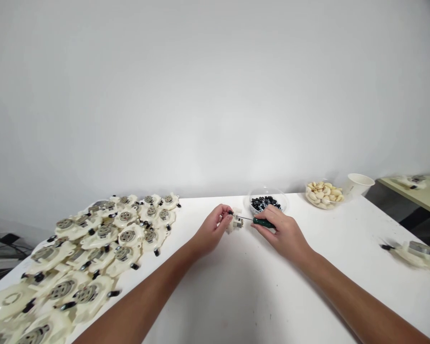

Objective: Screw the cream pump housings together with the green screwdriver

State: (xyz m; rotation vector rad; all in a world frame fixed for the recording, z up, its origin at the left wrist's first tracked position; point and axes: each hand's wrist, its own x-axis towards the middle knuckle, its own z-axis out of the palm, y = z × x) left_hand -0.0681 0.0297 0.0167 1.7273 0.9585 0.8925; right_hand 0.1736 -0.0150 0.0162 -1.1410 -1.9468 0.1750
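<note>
Near the middle of the white table, my left hand [213, 227] pinches a small cream plastic part [235, 223] with a black piece at its upper left. My right hand [282, 230] is closed around the green handle of a screwdriver [263, 222]. The screwdriver's thin metal shaft points left and reaches the cream part; its tip is too small to make out. Just behind my right hand, a clear bowl [284, 201] holds small black pieces [264, 203].
Several cream housings [123, 236] with round metal centres cover the table's left side. At the back right are a clear bowl of cream pieces [324, 195] and a white cup [358, 184]. Another housing [413, 253] lies at the right edge, near a side table [423, 195].
</note>
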